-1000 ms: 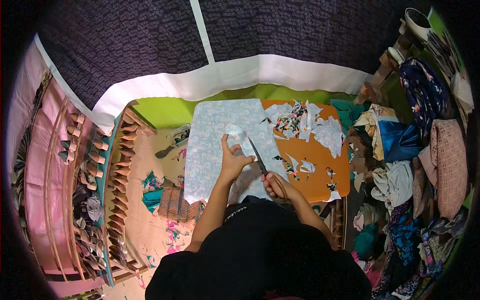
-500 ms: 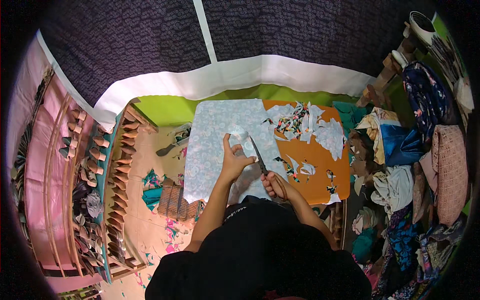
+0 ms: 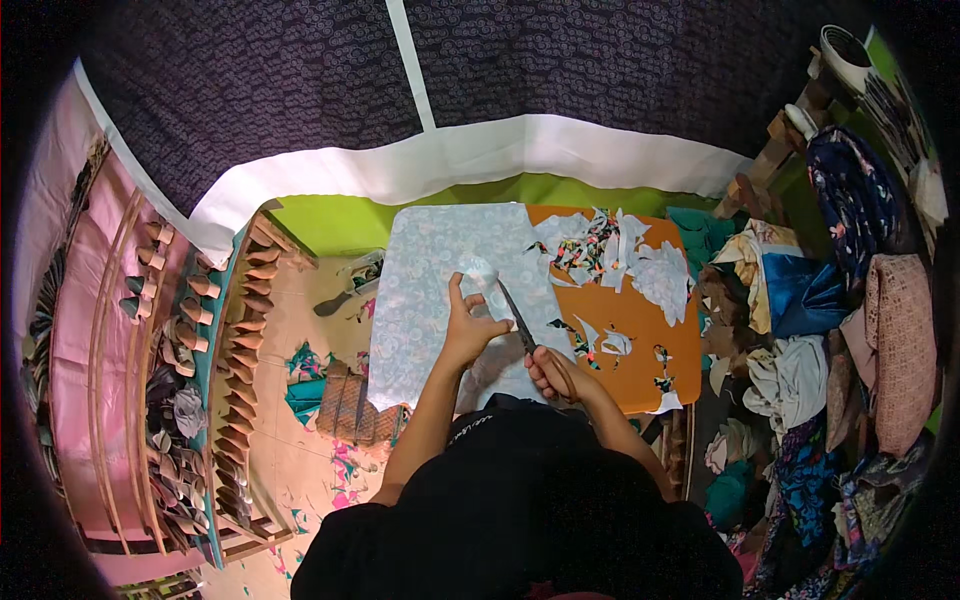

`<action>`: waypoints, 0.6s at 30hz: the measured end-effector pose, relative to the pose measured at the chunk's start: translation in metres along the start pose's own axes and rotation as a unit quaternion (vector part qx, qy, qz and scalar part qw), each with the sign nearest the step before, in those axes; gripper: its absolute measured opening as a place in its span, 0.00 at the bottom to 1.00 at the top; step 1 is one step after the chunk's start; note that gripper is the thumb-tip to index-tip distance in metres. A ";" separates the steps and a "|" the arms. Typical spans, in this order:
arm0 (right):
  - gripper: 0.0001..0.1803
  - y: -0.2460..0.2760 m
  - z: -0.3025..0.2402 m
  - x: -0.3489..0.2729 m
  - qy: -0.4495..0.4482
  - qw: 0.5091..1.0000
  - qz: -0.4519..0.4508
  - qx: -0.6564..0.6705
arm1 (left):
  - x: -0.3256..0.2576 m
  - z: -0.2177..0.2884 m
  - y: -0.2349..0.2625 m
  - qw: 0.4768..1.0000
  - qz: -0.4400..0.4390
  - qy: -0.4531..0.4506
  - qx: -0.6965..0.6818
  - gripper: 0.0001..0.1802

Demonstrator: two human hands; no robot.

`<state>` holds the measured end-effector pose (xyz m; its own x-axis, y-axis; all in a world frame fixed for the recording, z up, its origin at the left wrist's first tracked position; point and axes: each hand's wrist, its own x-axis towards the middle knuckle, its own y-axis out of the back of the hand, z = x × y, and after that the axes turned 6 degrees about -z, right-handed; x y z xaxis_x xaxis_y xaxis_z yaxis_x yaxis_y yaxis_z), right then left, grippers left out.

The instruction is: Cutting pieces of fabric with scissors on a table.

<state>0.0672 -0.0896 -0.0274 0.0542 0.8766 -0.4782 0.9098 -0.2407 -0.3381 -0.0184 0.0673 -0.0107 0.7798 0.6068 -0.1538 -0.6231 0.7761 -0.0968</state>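
My right hand is closed round the handles of a pair of dark scissors. The blades point up and to the left over a pale patterned cloth spread on the table. My left hand is to the left of the blades, index finger and thumb apart. A small pale fabric piece shows at its fingertips, beside the scissors' tip, and blends with the cloth beneath. The palm and remaining fingers are partly hidden, so the exact grip is hard to see.
White-backed floral scraps lie on the orange tabletop to the right. Wooden shoe lasts line a rack on the left. Piled fabrics crowd the right side. A brown patterned bundle rests on the scrap-strewn floor.
Both hands and the scissors keep nearly the same place over the cloth. The whole view has shifted slightly, with the table a little lower in it.
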 end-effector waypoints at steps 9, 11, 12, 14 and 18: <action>0.29 -0.003 0.000 0.001 0.024 0.998 0.021 -0.055 | 0.004 -0.005 0.003 1.000 -0.005 -0.013 -0.021 0.54; 0.24 -0.001 0.004 0.004 0.027 1.000 0.014 -0.003 | 0.004 -0.002 0.002 0.999 -0.006 -0.023 -0.027 0.53; 0.24 0.000 0.004 0.004 0.027 1.000 0.014 -0.003 | 0.003 0.001 0.002 0.999 -0.025 -0.015 -0.045 0.50; 0.20 0.001 0.003 0.006 0.011 1.000 0.007 0.005 | 0.001 0.007 0.000 0.997 -0.042 -0.007 -0.062 0.48; 0.32 -0.002 -0.001 0.004 0.049 0.998 -0.001 -0.047 | 0.005 0.000 0.004 0.988 -0.003 0.028 -0.151 0.41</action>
<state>0.0660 -0.0855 -0.0277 0.0889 0.9147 -0.3942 0.9445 -0.2031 -0.2581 -0.0170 0.0729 -0.0117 0.7846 0.5850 -0.2054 -0.6143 0.6883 -0.3858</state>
